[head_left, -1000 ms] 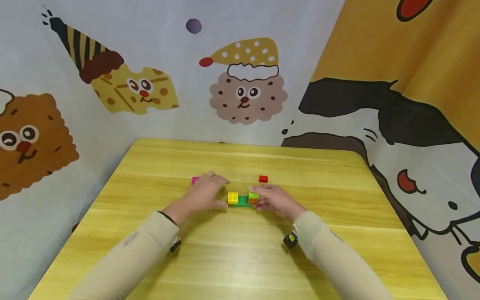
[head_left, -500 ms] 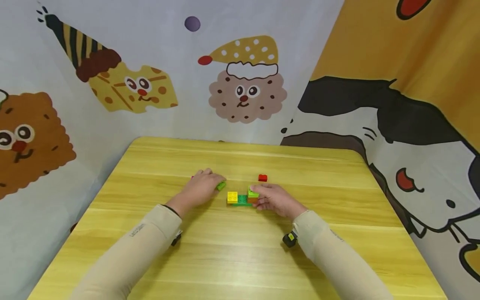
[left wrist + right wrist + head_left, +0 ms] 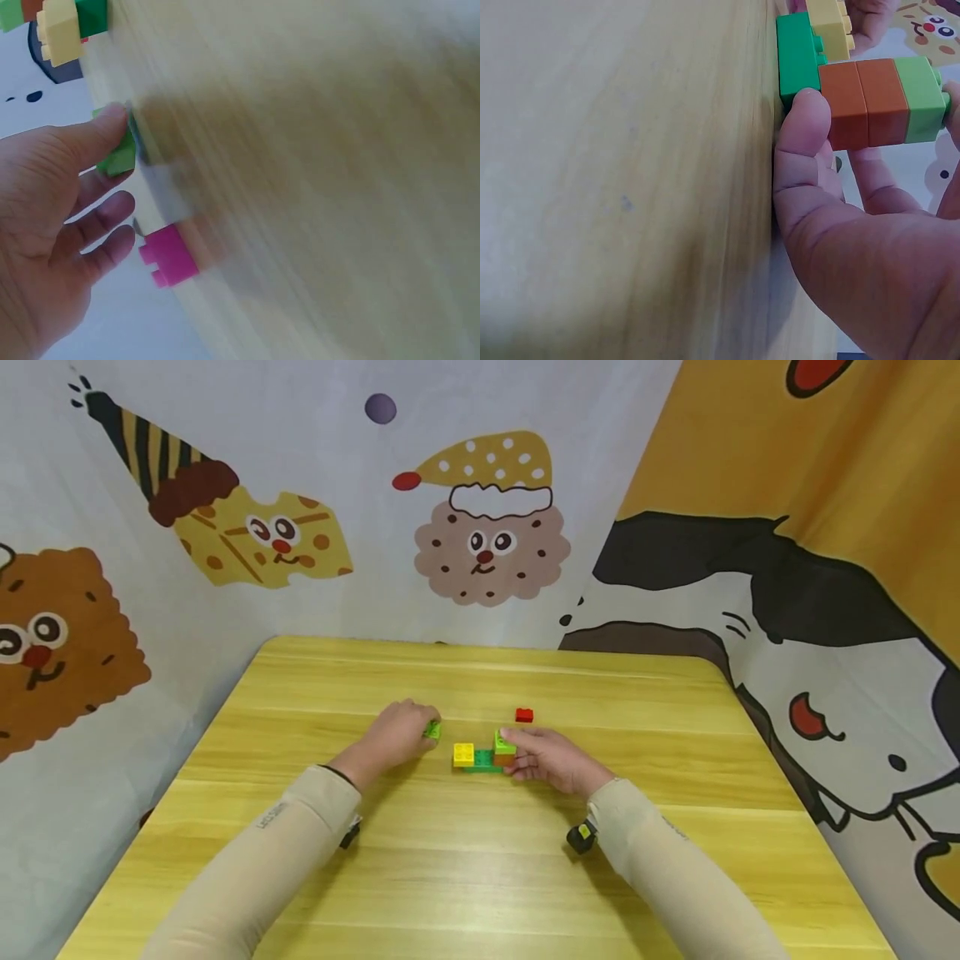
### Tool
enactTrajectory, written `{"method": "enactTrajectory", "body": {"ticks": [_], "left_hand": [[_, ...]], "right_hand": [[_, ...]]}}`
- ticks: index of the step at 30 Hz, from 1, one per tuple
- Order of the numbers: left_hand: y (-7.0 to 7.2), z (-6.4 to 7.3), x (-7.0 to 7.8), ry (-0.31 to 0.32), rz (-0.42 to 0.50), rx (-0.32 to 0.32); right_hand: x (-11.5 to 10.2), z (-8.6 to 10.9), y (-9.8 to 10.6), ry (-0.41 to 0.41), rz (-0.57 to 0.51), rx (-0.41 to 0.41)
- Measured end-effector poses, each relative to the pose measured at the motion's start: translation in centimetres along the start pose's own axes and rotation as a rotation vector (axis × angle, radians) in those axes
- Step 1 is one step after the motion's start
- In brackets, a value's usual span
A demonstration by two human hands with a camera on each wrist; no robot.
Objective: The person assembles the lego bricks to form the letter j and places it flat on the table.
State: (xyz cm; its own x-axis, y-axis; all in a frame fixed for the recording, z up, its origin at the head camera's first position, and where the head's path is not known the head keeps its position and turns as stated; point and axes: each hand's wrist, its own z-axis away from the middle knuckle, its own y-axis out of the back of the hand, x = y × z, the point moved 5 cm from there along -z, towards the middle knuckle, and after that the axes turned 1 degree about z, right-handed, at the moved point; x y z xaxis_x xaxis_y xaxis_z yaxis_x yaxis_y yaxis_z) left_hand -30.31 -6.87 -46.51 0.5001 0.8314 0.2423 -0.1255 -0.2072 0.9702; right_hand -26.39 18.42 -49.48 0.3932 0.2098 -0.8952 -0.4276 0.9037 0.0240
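Note:
My left hand (image 3: 393, 732) pinches a light green toy brick (image 3: 432, 729) between thumb and fingers; in the left wrist view the brick (image 3: 120, 154) sits under the thumb. My right hand (image 3: 557, 758) grips the right end of a small brick build. Its long dark green brick (image 3: 798, 60) lies on the table, with a yellow brick (image 3: 463, 754) on its left end. On its right end stand two orange-brown bricks (image 3: 864, 105) topped by a light green brick (image 3: 919, 99). In the right wrist view the thumb presses near the lowest orange-brown brick; other fingers are on its far side.
A red brick (image 3: 524, 715) lies behind the build on the wooden table (image 3: 480, 868). A magenta brick (image 3: 171, 255) is beside the left hand, hidden from the head view. A cartoon-printed cloth (image 3: 300, 443) hangs behind the table.
My left hand has drawn back slightly left from beside the build and now grips the light green brick, which has shifted left. The right hand stays at the build.

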Motion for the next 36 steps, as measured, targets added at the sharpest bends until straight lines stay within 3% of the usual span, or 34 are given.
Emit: {"method": "enactTrajectory", "body": {"ticks": [3, 6, 9, 12, 16, 21, 27, 36], "left_hand": [[0.7, -0.2, 0.3, 0.037, 0.083, 0.021], [1.9, -0.3, 1.6, 0.068, 0.22, 0.045], [3.2, -0.4, 4.0, 0.035, 0.341, 0.04], [3.9, -0.5, 6.7, -0.039, 0.391, 0.009], [3.8, -0.7, 9.2, -0.132, 0.34, -0.002], [2.8, -1.3, 10.4, -0.185, 0.273, 0.028], [2.1, -1.3, 10.9, -0.182, 0.255, 0.045], [2.0, -1.4, 11.1, -0.18, 0.229, 0.076]], "right_hand": [[0.0, 0.0, 0.1, 0.004, 0.001, 0.0], [0.2, 0.0, 0.2, 0.01, -0.005, 0.0], [0.3, 0.0, 0.2, 0.019, -0.022, -0.003], [0.4, 0.0, 0.3, 0.021, -0.044, 0.002], [0.5, 0.1, 0.4, 0.027, -0.054, 0.007], [0.5, 0.2, 0.3, 0.039, -0.061, 0.008], [0.5, 0.3, 0.2, 0.039, -0.054, 0.003], [0.1, 0.5, -0.1, 0.063, -0.032, -0.083]]}}
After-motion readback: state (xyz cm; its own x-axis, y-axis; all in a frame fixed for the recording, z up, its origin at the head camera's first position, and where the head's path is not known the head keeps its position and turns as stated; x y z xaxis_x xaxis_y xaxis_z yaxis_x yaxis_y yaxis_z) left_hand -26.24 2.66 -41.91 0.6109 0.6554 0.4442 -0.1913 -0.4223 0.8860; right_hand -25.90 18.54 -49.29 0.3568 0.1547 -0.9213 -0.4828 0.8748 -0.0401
